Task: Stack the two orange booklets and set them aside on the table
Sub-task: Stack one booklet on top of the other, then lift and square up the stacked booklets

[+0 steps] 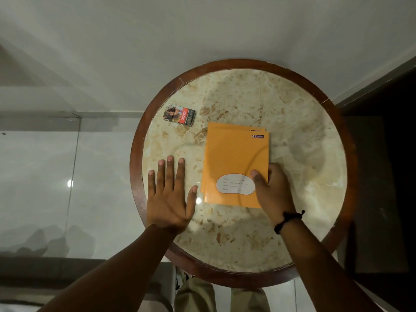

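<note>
Two orange booklets lie one on top of the other near the middle of the round table [304, 113]. The top booklet [234, 158] shows a white name label near me. Only thin edges of the lower booklet [258, 129] peek out at the far right corner and the near left side. My right hand [273, 188] grips the stack's near right corner, thumb pressed on the cover beside the label. My left hand [171, 194] rests flat on the table to the left of the booklets, fingers spread, holding nothing.
A small printed box [179, 115] lies at the table's far left. The marble top has a dark wooden rim [135, 167]. A white wall stands behind the table, glossy floor tiles at left, and a dark area at right.
</note>
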